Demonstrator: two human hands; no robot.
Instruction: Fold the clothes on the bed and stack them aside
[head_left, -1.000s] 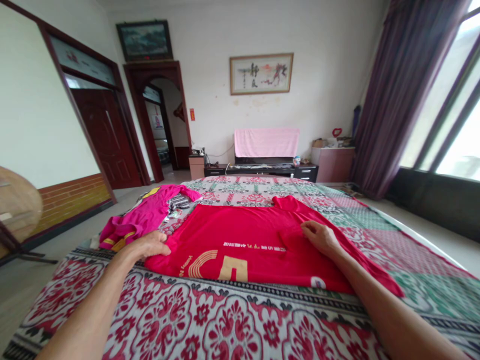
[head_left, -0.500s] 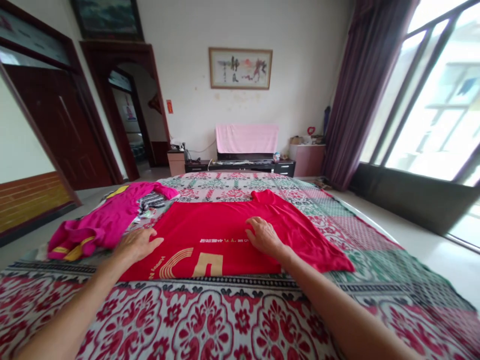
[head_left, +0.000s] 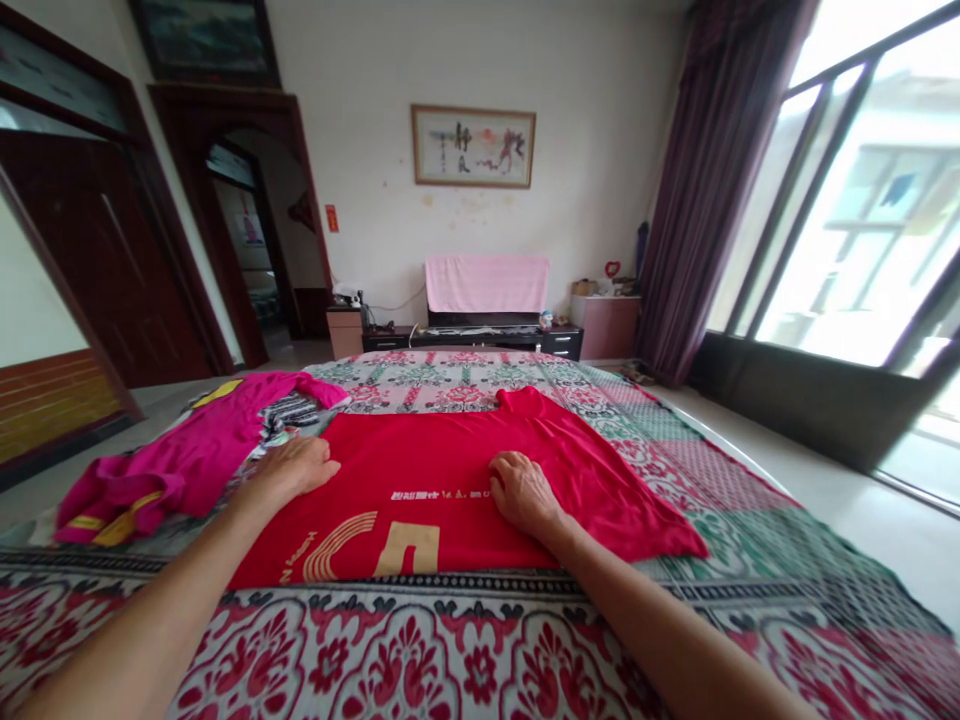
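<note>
A red T-shirt point(head_left: 420, 450) lies spread sideways across the patterned bedspread, its gold and white print facing up and its sleeve end to the right. At the shirt's left edge, my left hand point(head_left: 304, 465) is closed, with thumb and fingers drawn together on the hem. My right hand point(head_left: 523, 488) rests on the middle of the shirt, fingers curled down and gripping the cloth beside the line of small print. The fingertips of this hand are partly hidden.
A heap of clothes with a bright pink garment point(head_left: 187, 450) lies left of the shirt. The patterned bedspread point(head_left: 480, 640) covers the bed. Beyond it stand a low black cabinet point(head_left: 562, 343) and a screen under a pink cloth point(head_left: 487, 284). Purple curtains point(head_left: 690, 200) hang at right.
My left hand has closed on the shirt's edge, its thumb drawn in from being spread. The fingers of my right hand have curled tighter on the cloth. The view has shifted slightly.
</note>
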